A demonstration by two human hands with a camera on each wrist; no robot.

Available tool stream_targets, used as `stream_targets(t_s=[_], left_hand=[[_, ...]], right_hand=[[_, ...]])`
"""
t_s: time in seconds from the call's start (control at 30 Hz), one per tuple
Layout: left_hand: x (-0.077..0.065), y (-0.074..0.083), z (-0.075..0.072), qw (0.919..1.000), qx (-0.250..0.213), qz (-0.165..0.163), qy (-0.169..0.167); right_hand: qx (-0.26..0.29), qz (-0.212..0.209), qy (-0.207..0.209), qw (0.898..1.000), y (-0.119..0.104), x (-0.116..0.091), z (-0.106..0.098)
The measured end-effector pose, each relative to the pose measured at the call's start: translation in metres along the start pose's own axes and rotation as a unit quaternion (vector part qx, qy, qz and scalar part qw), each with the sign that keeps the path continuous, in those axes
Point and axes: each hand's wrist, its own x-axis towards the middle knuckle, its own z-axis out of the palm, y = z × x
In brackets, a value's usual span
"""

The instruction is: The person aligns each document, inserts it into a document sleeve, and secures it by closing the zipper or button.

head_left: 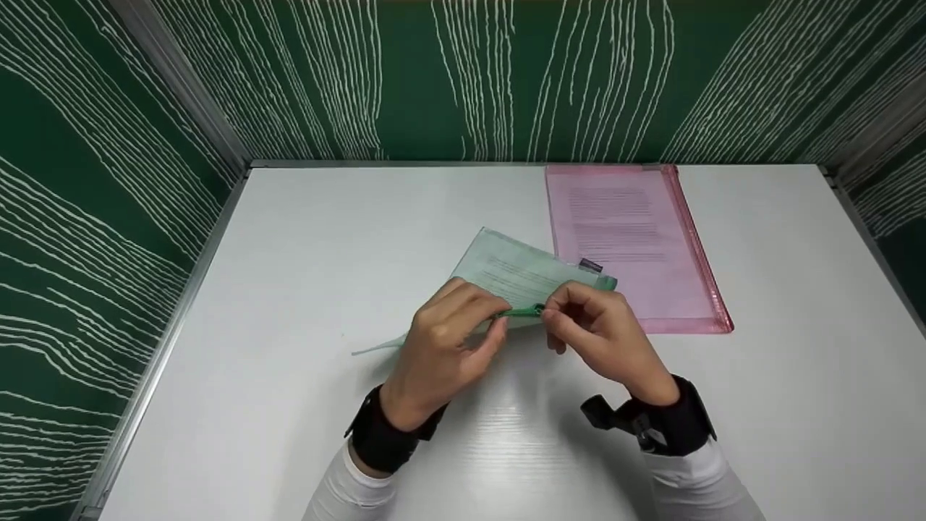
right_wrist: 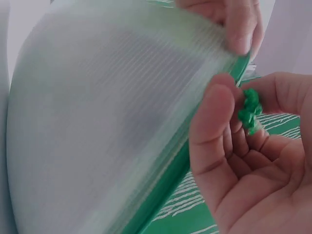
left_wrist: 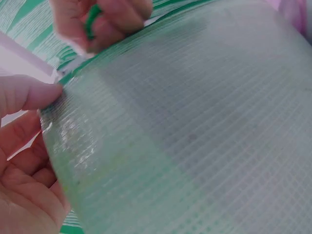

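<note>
A translucent green mesh zip pouch (head_left: 521, 268) with a printed sheet inside is held tilted above the table. My left hand (head_left: 445, 336) pinches one end of its zip edge between thumb and fingers, which shows closely in the left wrist view (left_wrist: 24, 170). Close beside it, my right hand (head_left: 604, 333) pinches at the green zip (right_wrist: 168, 183). A knotted green pull cord (right_wrist: 250, 109) sticks out between the right thumb and fingers. The slider itself is hidden by the fingertips.
A pink zip pouch (head_left: 615, 289) with a printed sheet inside lies flat at the back right of the white table (head_left: 239, 405), partly under the green pouch. Green panels with white wavy lines (head_left: 412, 79) stand behind the table and at its sides.
</note>
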Motion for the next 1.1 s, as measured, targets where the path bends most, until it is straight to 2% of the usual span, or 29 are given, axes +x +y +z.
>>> stream_targets(t_s=[0.13, 0.37, 0.5, 0.67, 0.87, 1.1], left_hand=[[0.0012, 0.0002, -0.0037, 0.9999, -0.002, -0.004, 0.016], [-0.0002, 0.0001, -0.0002, 0.9999, 0.003, -0.004, -0.01], [-0.0013, 0.0001, 0.0007, 0.9999, 0.005, 0.004, -0.015], [-0.0015, 0.0009, -0.0018, 0.9999, 0.011, 0.007, -0.003], [-0.0011, 0.0016, -0.0067, 0.9994, 0.004, 0.005, 0.033], [0.0002, 0.0021, -0.0069, 0.9993, 0.004, 0.008, 0.037]], right_hand=[[-0.017, 0.02, 0.016, 1.0, 0.0017, 0.0005, -0.0013], [-0.019, 0.011, 0.01, 1.0, 0.003, -0.0005, -0.0011], [-0.013, 0.0, 0.007, 1.0, 0.004, -0.0003, -0.001], [-0.001, 0.016, -0.002, 1.0, 0.0041, 0.0, -0.0023], [-0.005, 0.053, 0.005, 0.999, 0.0057, 0.002, -0.0048], [-0.009, 0.045, 0.018, 0.999, 0.009, 0.003, -0.0062]])
